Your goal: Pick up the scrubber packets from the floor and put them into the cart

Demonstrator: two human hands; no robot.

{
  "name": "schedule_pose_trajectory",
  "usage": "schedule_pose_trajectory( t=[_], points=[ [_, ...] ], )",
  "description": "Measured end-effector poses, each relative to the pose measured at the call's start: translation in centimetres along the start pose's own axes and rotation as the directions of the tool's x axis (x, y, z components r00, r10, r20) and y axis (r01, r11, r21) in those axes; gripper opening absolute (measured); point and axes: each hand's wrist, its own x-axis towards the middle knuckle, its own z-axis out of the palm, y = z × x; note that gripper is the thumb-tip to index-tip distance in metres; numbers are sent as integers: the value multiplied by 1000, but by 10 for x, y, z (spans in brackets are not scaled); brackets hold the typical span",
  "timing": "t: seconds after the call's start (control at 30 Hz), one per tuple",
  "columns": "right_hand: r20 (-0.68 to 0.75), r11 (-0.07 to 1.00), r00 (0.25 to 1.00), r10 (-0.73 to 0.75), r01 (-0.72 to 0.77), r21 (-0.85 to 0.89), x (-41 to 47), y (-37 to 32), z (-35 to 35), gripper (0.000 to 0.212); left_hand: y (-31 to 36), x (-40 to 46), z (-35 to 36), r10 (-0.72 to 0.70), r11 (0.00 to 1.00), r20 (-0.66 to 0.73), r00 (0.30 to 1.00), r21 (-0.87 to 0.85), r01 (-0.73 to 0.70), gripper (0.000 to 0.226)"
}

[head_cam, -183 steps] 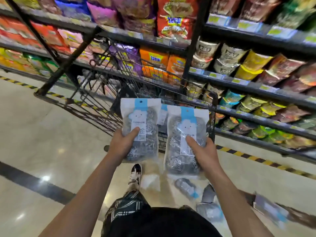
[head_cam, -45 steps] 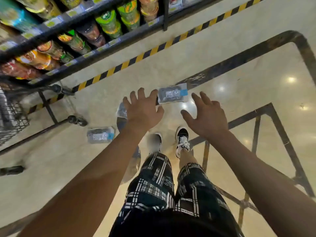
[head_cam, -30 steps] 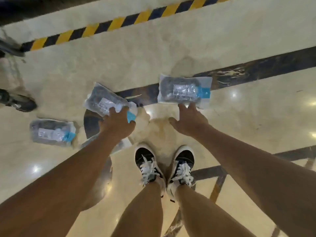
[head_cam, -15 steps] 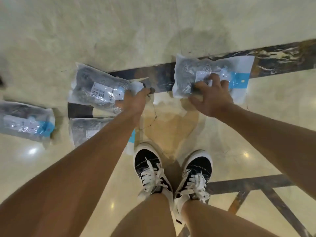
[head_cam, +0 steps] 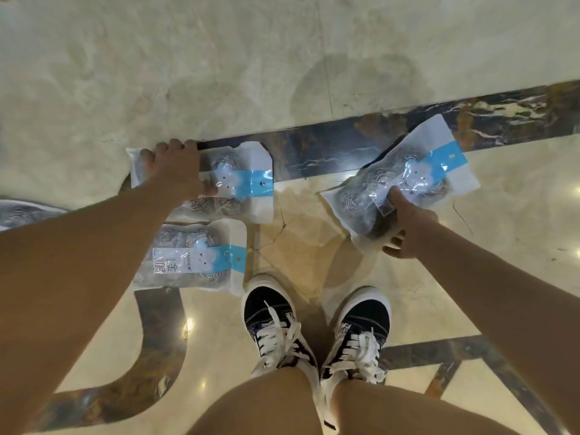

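Observation:
Clear scrubber packets with blue bands and steel-wool coils lie on the marble floor. My left hand (head_cam: 177,171) grips the left end of one packet (head_cam: 238,183), which lies flat by the dark floor stripe. My right hand (head_cam: 408,229) holds a second packet (head_cam: 405,180), thumb on top and fingers under its near edge, tilted up off the floor. A third packet (head_cam: 194,257) lies loose just below my left hand. A fourth packet (head_cam: 18,213) shows partly at the left edge. The cart is out of view.
My two black-and-white sneakers (head_cam: 317,337) stand close below the packets. A dark marble stripe (head_cam: 345,142) crosses the beige floor, with a curved dark inlay (head_cam: 157,356) at lower left.
The view has moved closer to the floor. My left hand has shifted to the packet's left end and closed on it. My right hand has turned its packet and lifted its edge.

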Motion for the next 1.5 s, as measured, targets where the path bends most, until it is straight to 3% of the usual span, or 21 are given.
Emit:
schedule_pose_trajectory(
  t=[0.1, 0.2, 0.27, 0.33, 0.47, 0.5, 0.57, 0.63, 0.7, 0.8, 0.87, 0.97, 1.07, 1.27, 1.5],
  points=[
    [22, 994, 994, -104, 104, 12, -2, -2, 15, 65, 18, -7, -6, 42, 998, -31, 999, 54, -41, 70],
    [-4, 968, 968, -252, 252, 13, -11, -5, 21, 52, 40, -18, -9, 6, 994, -38, 999, -110, -10, 72],
    [5, 949, 949, -314, 314, 25, -23, -7, 21, 62, 53, -25, -13, -11, 963, -35, 999, -270, 1, 81],
    [29, 917, 916, -399, 400, -3, -41, -9, 15, 60, 59, -36, -20, -27, 865, -16, 1000, -501, 15, 86],
    [219, 866, 847, -484, 500, -17, -87, -2, -21, 24, 58, -88, -45, -47, 537, 94, 994, -837, 105, 93],
    [252, 861, 836, -487, 508, -21, -105, 0, -32, 23, 56, -106, -53, -31, 480, 123, 992, -869, 123, 89],
    [279, 852, 823, -495, 522, -29, -144, 6, -54, 19, 49, -151, -75, 23, 385, 130, 991, -916, 111, 57],
    [280, 860, 826, -489, 510, -2, -191, 10, -77, 17, 40, -198, -95, 15, 278, 130, 991, -953, 121, 24],
    [282, 871, 836, -471, 491, 2, -239, 7, -102, 24, 28, -247, -122, -5, 202, 144, 990, -969, 142, 10],
    [306, 848, 813, -495, 529, -36, -318, -9, -137, 38, 3, -321, -177, -40, 105, 146, 989, -983, 149, 16],
    [339, 799, 767, -544, 598, -71, -379, -26, -160, 43, -14, -371, -218, -68, 114, 81, 994, -990, 88, 34],
    [410, 689, 671, -617, 713, -131, -474, -58, -191, 36, -41, -442, -288, -139, 152, -9, 990, -988, 13, 20],
    [437, 563, 581, -686, 805, -187, -558, -87, -220, 61, -64, -506, -353, -242, 153, -48, 969, -988, -11, 41],
    [526, 435, 440, -728, 889, -143, -700, -101, -270, 62, -108, -616, -435, -400, -16, -95, 912, -994, -111, 74],
    [597, 364, 325, -734, 930, -59, -786, -59, -298, 39, -139, -723, -437, -589, -229, -46, 807, -948, -221, 40]
  ],
)
